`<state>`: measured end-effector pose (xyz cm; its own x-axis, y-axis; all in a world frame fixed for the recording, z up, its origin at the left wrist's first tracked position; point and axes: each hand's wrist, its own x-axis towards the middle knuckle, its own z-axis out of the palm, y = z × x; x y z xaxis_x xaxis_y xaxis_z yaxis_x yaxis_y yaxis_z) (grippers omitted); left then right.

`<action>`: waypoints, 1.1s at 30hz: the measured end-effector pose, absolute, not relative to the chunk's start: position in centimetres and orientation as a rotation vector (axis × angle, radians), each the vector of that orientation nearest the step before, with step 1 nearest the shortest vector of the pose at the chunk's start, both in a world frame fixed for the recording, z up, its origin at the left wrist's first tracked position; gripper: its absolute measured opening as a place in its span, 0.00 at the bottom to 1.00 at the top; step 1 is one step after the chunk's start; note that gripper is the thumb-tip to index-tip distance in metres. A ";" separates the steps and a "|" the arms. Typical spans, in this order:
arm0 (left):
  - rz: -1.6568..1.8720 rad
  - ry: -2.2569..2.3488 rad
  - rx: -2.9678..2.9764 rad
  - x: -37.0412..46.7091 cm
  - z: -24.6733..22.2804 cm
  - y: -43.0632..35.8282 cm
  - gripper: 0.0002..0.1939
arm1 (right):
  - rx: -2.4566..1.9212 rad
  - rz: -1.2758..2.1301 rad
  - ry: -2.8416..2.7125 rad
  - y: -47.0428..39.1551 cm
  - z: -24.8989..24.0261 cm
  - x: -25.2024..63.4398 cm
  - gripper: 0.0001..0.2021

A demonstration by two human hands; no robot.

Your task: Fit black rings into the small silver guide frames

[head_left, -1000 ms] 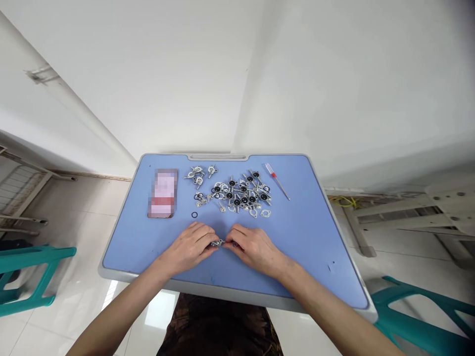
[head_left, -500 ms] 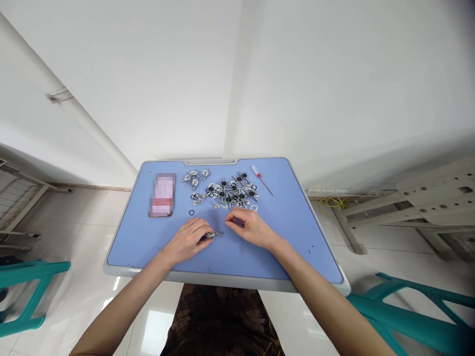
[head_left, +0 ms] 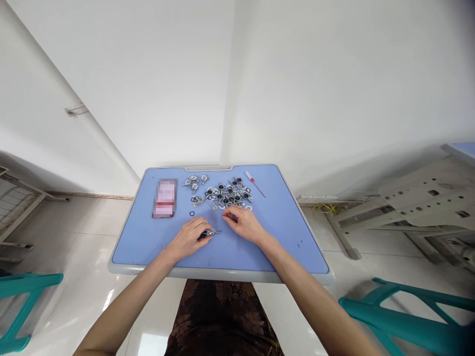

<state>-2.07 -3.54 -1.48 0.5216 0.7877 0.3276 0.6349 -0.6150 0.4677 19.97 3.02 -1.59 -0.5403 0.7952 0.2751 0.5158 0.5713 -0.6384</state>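
Note:
Near the front middle of the blue desk, my left hand [head_left: 190,238] pinches a small metal fitting [head_left: 211,232] whose thin stem points right. My right hand [head_left: 243,223] is closed just to the right of it, fingertips together; whatever lies in them is too small or hidden to name. Beyond my hands is a pile of metal fittings with black round caps [head_left: 230,195]. One black rubber ring [head_left: 192,213] lies alone left of the pile. A small group of metal fittings [head_left: 192,182] sits farther back on the left.
A phone [head_left: 165,198] lies on the left of the blue desk [head_left: 289,232]. A thin screwdriver with a clear and red handle [head_left: 252,179] rests at the back right. Teal stools [head_left: 401,316] stand on both sides, and a white wall [head_left: 166,89] rises behind the desk.
The whole view has shifted slightly. My left hand still holds the metal fitting, and my right hand stays closed beside it with only a slight change in finger pose.

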 end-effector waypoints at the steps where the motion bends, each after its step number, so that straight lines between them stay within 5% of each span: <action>1: 0.753 1.192 2.473 -2.1 -1.5 -3.6 0.05 | -1.050 0.666 -2.256 3.0 -1.6 19.9 0.04; 33: 0.869 1.346 2.392 -2.1 -2.1 -3.3 0.05 | -1.375 0.306 -2.305 9.8 3.8 15.2 0.08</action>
